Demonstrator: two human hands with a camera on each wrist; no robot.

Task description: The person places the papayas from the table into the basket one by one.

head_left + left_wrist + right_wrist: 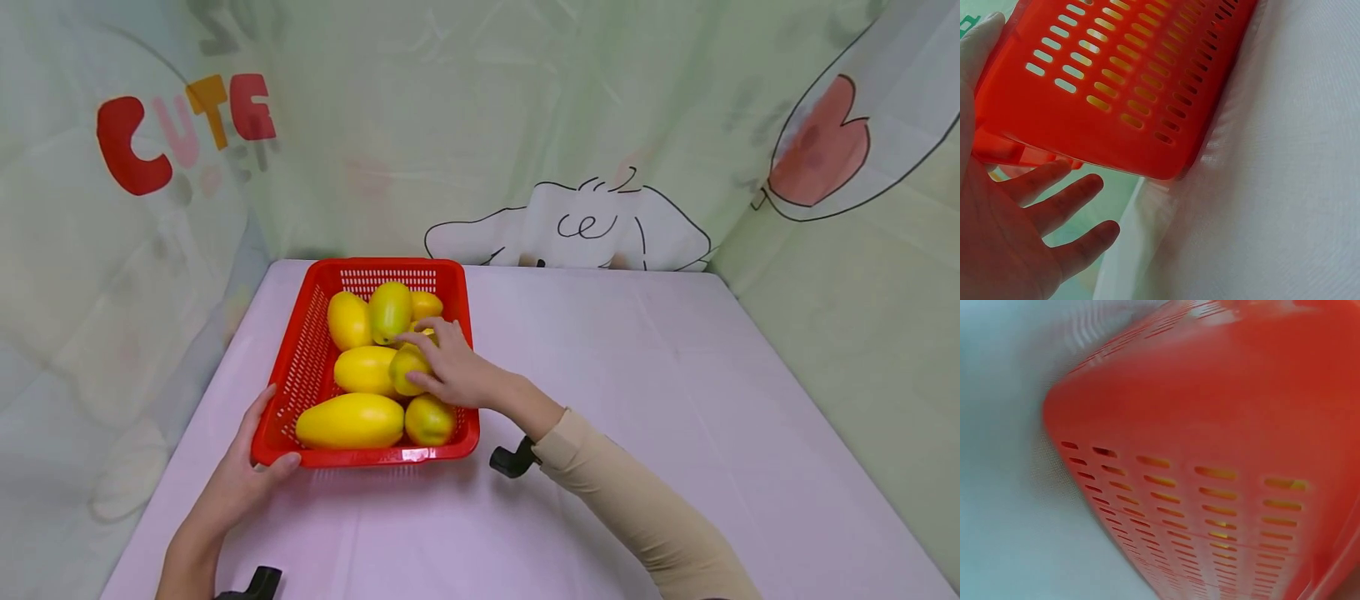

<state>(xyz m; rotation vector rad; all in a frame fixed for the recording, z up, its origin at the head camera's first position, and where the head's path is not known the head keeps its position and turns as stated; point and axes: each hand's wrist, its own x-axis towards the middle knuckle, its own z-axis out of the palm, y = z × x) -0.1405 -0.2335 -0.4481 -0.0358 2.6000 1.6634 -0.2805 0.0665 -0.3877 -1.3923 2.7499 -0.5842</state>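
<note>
A red plastic basket (375, 457) with slotted walls holds several smooth yellow fruits, among them a long one (350, 422) along the front and a greenish-yellow one (391, 310) near the back. My left hand (243, 475) grips the basket's near left corner, thumb on the front rim. In the left wrist view, three of its fingers (1063, 203) spread outside the basket wall. Reaching over the right rim, my right hand (455, 367) has bent fingers and thumb about a rounded yellow fruit (407, 369). Part of that fruit is hidden by the hand, which the right wrist view does not show.
The basket stands on a table with a pale cloth (600, 375). Printed curtains (480, 108) close off the back and both sides. A black curved piece (513, 460) sits by the right wrist, another (258, 583) by the left wrist.
</note>
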